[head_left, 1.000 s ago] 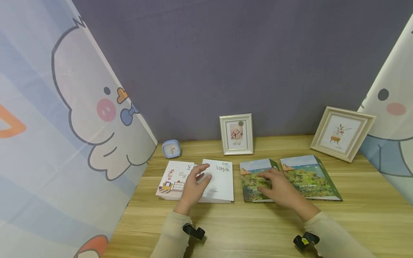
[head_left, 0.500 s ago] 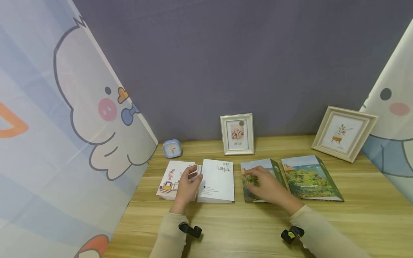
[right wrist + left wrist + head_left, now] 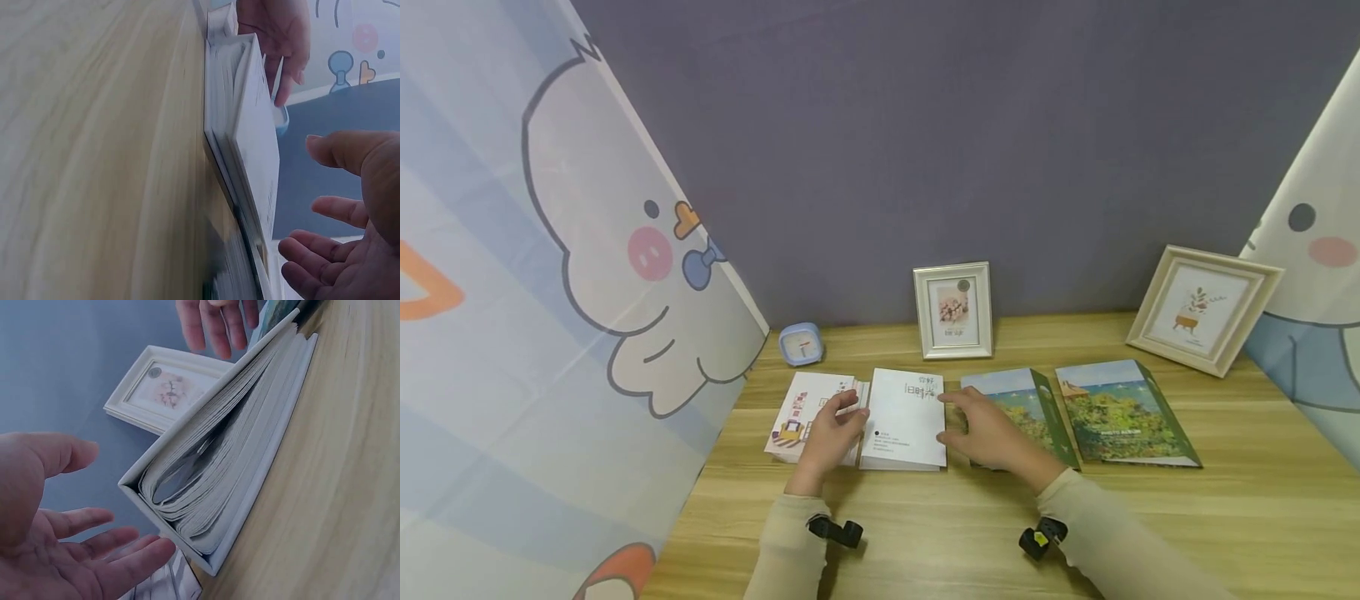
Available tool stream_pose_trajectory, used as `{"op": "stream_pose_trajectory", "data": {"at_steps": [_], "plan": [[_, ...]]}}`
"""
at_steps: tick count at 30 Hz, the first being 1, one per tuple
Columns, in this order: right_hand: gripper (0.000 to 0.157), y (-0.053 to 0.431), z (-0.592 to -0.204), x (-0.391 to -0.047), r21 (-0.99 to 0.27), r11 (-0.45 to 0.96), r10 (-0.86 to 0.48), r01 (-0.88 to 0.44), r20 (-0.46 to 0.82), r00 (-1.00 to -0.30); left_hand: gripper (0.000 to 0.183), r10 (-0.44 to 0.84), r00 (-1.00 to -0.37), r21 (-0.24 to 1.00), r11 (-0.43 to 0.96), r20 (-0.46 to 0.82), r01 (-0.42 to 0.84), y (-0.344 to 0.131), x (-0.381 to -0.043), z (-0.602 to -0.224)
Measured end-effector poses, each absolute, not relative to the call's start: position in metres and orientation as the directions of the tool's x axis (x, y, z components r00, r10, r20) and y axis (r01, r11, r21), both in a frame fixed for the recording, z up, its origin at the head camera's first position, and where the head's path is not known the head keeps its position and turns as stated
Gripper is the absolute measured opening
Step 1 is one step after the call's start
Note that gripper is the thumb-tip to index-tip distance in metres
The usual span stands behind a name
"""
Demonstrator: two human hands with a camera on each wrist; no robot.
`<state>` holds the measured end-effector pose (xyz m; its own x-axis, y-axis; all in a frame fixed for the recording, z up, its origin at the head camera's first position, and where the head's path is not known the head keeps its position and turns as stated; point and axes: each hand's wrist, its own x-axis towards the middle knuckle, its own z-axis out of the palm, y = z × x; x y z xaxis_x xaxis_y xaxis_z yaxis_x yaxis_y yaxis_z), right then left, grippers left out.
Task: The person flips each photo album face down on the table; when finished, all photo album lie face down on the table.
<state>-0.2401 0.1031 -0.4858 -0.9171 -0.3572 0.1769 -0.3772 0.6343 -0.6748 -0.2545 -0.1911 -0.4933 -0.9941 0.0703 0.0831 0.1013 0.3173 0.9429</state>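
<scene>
A thick white album (image 3: 904, 425) with small print on its cover lies on the table, its pages fanned slightly apart in the left wrist view. My left hand (image 3: 832, 432) hovers by its left edge, fingers relaxed and thumb apart, overlapping the illustrated white album (image 3: 795, 417) beside it. In the left wrist view, the fingertips come right at the white album's spine. At its right edge is my right hand (image 3: 988, 429), thumb and fingers spread, partly covering a green landscape photo album (image 3: 1026, 408). Neither hand grips anything.
Farther right lies a second landscape photo album (image 3: 1120, 412). Behind the albums stand a small blue clock (image 3: 801, 344), a pale picture frame (image 3: 953, 310) and a larger tilted frame (image 3: 1205, 310). A grey curtain (image 3: 925, 150) backs the wooden table (image 3: 917, 533).
My right hand has moved left, from over the nearer landscape album to the white album's right edge. My left hand has shifted slightly left off the white album's cover.
</scene>
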Motion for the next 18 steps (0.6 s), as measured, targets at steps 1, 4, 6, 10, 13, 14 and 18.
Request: {"op": "stream_pose_trajectory", "data": {"at_steps": [1, 4, 6, 10, 13, 14, 18], "plan": [[0.064, 0.1, -0.487, -0.242, -0.675, 0.635, -0.361, -0.376, 0.171, -0.917, 0.055, 0.078, -0.994, 0.942, 0.32, 0.077, 0.098, -0.191, -0.255, -0.494], [0.066, 0.092, -0.491, -0.246, -0.656, 0.65, -0.373, -0.384, 0.164, -0.913, 0.058, 0.103, -0.993, 0.936, 0.338, 0.064, 0.095, -0.193, -0.255, -0.495], [0.068, 0.087, -0.493, -0.248, -0.639, 0.663, -0.377, -0.389, 0.164, -0.912, 0.061, 0.112, -0.992, 0.933, 0.348, 0.052, 0.088, -0.195, -0.256, -0.497], [0.07, 0.078, -0.494, -0.248, -0.62, 0.691, -0.372, -0.372, 0.136, -0.918, 0.062, 0.121, -0.992, 0.927, 0.367, 0.034, 0.076, -0.196, -0.258, -0.501], [0.071, 0.072, -0.495, -0.248, -0.607, 0.705, -0.371, -0.367, 0.126, -0.92, 0.062, 0.125, -0.992, 0.92, 0.385, 0.032, 0.078, -0.195, -0.257, -0.501], [0.071, 0.071, -0.495, -0.248, -0.601, 0.709, -0.373, -0.369, 0.126, -0.919, 0.062, 0.123, -0.992, 0.915, 0.396, 0.027, 0.074, -0.195, -0.257, -0.501], [0.07, 0.068, -0.495, -0.246, -0.582, 0.713, -0.393, -0.391, 0.129, -0.91, 0.061, 0.147, -0.989, 0.881, 0.463, 0.026, 0.092, -0.195, -0.257, -0.501]]}}
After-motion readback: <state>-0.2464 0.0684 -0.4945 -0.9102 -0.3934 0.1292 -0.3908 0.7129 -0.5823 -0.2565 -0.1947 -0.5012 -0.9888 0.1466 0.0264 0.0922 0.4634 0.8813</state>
